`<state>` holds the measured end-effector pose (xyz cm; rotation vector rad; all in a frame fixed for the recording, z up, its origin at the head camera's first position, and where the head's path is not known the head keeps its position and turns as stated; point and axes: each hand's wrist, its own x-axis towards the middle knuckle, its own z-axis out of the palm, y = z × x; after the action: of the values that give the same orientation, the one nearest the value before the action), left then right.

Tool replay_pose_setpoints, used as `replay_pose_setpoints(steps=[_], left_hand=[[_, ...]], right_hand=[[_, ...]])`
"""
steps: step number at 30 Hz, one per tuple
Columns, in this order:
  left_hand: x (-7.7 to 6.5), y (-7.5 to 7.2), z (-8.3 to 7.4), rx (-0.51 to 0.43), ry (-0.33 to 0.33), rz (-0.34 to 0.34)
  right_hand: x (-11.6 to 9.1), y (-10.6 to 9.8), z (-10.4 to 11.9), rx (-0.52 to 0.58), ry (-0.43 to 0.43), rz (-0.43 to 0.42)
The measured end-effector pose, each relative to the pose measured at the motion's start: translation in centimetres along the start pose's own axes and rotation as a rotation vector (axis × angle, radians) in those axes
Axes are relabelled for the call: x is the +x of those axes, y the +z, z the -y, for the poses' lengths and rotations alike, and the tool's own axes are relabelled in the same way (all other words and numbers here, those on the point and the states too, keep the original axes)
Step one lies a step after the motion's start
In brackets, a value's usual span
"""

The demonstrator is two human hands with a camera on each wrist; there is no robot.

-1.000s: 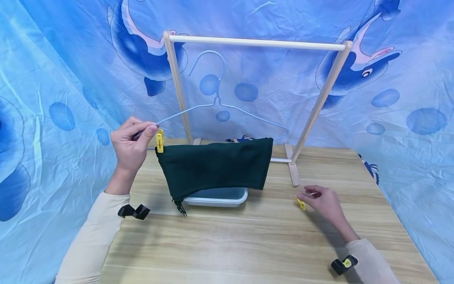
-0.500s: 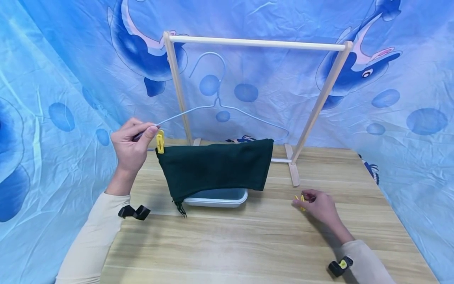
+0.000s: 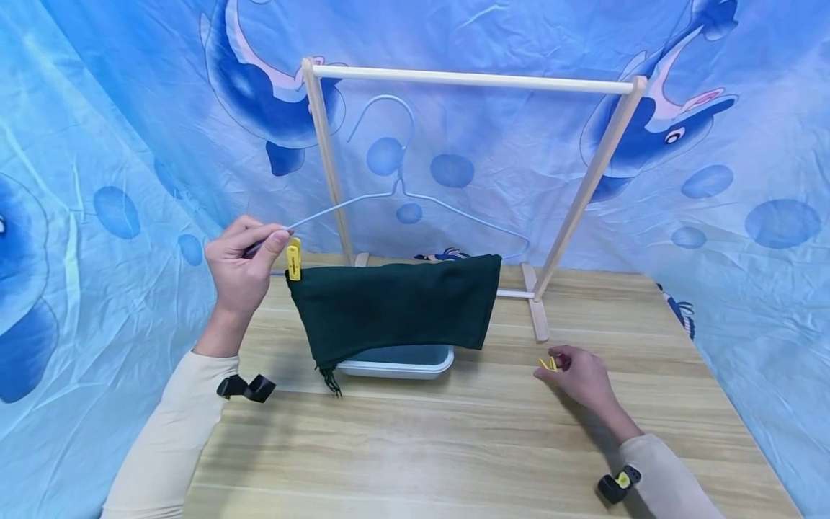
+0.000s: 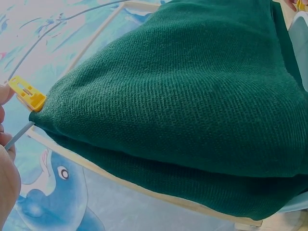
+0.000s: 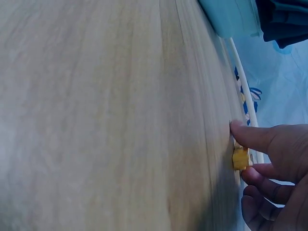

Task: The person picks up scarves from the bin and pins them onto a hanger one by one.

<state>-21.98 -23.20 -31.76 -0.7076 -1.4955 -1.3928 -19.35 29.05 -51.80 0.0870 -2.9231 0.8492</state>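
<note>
A light blue wire hanger is held up by my left hand, which grips its left shoulder. A dark green scarf with a fringed corner hangs folded over the hanger's bottom bar. One yellow clothespin clips the scarf's upper left corner, just beside my left fingers; the left wrist view shows this clothespin close up. Low over the table at right, my right hand holds a second yellow clothespin between thumb and index finger. In the right wrist view that clothespin is partly covered by the fingertips.
A wooden rack with a white top rod stands behind the hanger. Under the scarf sits a pale plastic basin, partly hidden by it. Wood-grain tabletop spreads in front; a blue dolphin-print curtain encloses the sides and back.
My right thumb and finger have come around the clothespin on the table, the hand shifting slightly left and down. My left hand, the hanger and the scarf have stayed nearly still.
</note>
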Motion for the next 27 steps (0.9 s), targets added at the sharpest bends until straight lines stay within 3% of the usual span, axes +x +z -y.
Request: replay_pose_setpoints(steps=[27], left_hand=[[-0.1, 0.2, -0.3, -0.006, -0.009, -0.005]], right_hand=[[0.3, -3.2, 1.0, 0.107, -0.084, -0.104]])
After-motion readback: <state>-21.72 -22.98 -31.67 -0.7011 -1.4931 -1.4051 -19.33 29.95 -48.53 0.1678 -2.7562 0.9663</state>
